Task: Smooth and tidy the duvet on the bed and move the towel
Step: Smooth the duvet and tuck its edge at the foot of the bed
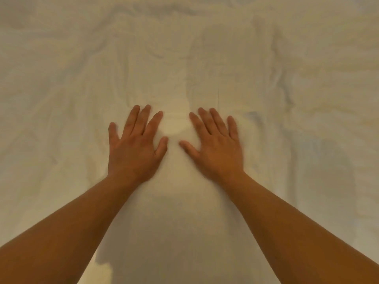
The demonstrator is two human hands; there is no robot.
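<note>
Plainly, head view: only one camera, looking down over both forearms onto pale bedding that fills the whole frame.
Duvet: the duvet [205,58] covers everything in sight; no bed edge shows.
Left hand: the left hand [133,146] lies palm down on the duvet, fingers straight and fanned.
Right hand: the right hand [217,148] lies the same way just beside it, thumbs pointing at each other with a small bare strip of cloth between; its edges are a little blurred.
Grip: both are spread flat and pressing, pinching nothing.
Near cloth: the stretch under and behind the hands, toward the person, looks fairly flat and free of folds.
Far cloth: ahead of the fingertips and out to both sides, ridges and creases run across the duvet, heaviest along the top and right.
Towel: not in view, so I cannot tell where it lies or whether it is moved.
Step in hand: smoothing, I judge, with the palms placed to sweep the creases away.
Progress: early to middling, I reckon; the near patch seems done, the wider duvet is left, and the towel is unaccounted for.
</note>
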